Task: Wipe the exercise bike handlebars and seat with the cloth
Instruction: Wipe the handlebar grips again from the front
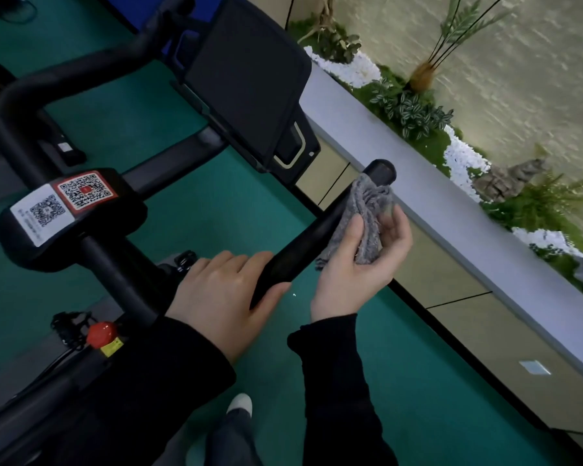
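Black sleeves [337,381] and pale shoe [239,403] nearest lens, over green floor [216,203]. Left hand [223,287] wraps right handlebar [300,245] near its bend, fingers curled over, thumb beneath. Right hand [360,264] pinches grey cloth [367,220] with its thumb and presses it to same bar just below end cap; cloth hides that stretch. Dark console screen [246,79] beyond. QR-sticker pad [61,203] at left, red knob [101,333] below it. Grey ledge [451,203] with plants [414,112] and white pebbles [461,156] at right.

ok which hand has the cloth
The right hand: it holds the grey cloth against the handlebar near its end, while the left hand grips bare bar.
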`<action>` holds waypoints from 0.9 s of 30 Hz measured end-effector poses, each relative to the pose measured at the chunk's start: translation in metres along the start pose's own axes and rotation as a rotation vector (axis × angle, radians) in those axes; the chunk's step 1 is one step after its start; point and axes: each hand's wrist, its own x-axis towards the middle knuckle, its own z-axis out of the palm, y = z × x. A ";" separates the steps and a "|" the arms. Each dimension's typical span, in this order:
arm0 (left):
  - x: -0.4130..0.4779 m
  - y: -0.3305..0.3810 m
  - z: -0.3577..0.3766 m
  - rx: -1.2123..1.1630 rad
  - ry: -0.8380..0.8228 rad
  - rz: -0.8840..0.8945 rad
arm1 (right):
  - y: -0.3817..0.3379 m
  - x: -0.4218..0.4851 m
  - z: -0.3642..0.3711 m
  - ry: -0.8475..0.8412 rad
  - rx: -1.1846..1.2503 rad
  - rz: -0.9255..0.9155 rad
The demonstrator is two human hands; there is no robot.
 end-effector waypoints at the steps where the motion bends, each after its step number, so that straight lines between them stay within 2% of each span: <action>1: 0.000 0.000 0.000 -0.001 0.007 -0.001 | 0.002 0.000 -0.001 0.000 -0.010 -0.004; 8: 0.000 0.001 0.001 -0.002 0.022 -0.002 | 0.008 -0.017 -0.008 -0.028 -0.060 0.025; 13: 0.000 -0.001 0.002 -0.021 0.035 0.021 | 0.009 -0.003 -0.005 0.012 -0.044 0.024; 18: 0.000 -0.002 0.003 -0.016 0.056 0.037 | 0.011 -0.024 -0.011 -0.051 -0.079 0.013; 24: 0.001 -0.003 0.003 -0.024 0.073 0.051 | 0.012 -0.014 -0.003 0.046 -0.027 0.072; 27: 0.001 -0.002 0.004 -0.027 0.069 0.055 | 0.011 -0.028 -0.006 -0.034 -0.054 0.004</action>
